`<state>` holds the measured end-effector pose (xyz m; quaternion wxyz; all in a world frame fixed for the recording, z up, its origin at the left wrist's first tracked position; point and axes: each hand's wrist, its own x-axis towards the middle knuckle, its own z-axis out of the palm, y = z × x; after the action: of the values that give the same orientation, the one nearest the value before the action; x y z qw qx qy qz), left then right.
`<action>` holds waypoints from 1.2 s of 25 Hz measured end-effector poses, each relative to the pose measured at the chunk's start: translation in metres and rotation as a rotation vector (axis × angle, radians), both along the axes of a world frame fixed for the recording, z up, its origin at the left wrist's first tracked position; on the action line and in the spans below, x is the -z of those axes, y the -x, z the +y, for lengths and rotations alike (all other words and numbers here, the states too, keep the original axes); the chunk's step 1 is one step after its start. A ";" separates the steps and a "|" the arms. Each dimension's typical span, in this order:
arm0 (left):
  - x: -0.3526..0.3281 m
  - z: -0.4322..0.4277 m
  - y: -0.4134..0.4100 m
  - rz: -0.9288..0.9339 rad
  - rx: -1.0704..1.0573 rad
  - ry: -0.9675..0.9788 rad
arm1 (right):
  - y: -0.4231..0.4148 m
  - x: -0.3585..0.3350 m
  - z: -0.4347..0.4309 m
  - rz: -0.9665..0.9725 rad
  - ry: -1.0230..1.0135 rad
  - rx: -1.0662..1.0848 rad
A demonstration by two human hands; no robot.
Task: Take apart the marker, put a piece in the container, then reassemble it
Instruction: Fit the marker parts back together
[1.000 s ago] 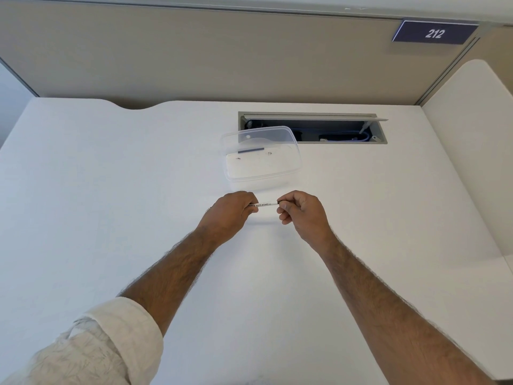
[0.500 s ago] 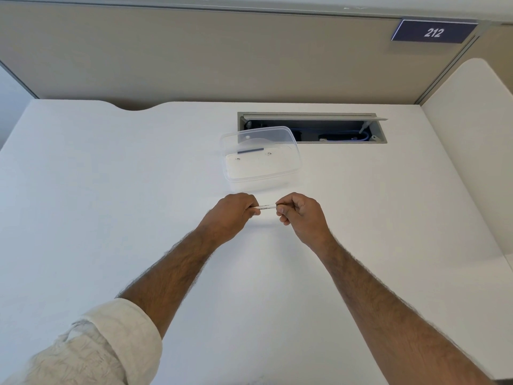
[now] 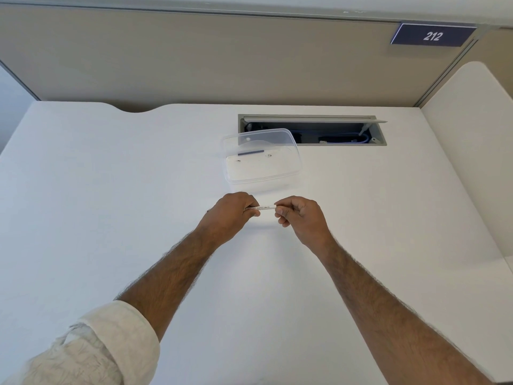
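Observation:
A thin white marker barrel (image 3: 263,207) with small printed text lies level between my hands, above the white desk. My left hand (image 3: 231,215) grips its left end with curled fingers. My right hand (image 3: 301,218) pinches its right end. Both ends are hidden inside my fingers. Just beyond my hands stands a clear plastic container (image 3: 294,173). Inside it lies a thin dark blue stick-shaped piece (image 3: 250,153) near the back wall.
An open cable hatch (image 3: 374,143) with blue cables is set into the white desk (image 3: 111,204) behind the container. A beige partition with a "212" sign (image 3: 432,36) closes off the back. A white side panel (image 3: 472,162) stands at the right.
My hands have drawn slightly apart along the marker, so a bit more of the white barrel shows than half a second ago. The container and its dark piece have not moved.

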<state>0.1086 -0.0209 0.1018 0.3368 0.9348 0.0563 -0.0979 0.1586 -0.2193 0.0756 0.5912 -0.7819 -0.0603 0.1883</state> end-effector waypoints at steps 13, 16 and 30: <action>-0.008 -0.002 -0.002 -0.018 0.054 -0.012 | 0.003 0.002 -0.003 -0.032 0.041 -0.039; -0.006 -0.004 -0.001 -0.025 0.104 -0.058 | 0.001 0.001 -0.003 -0.057 0.060 -0.051; -0.003 -0.008 -0.007 0.077 0.186 -0.038 | 0.002 -0.005 0.000 -0.046 0.083 -0.085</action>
<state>0.1156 -0.0294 0.1043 0.3059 0.9378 -0.0157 -0.1635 0.1562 -0.2194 0.0804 0.5480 -0.8067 -0.0990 0.1976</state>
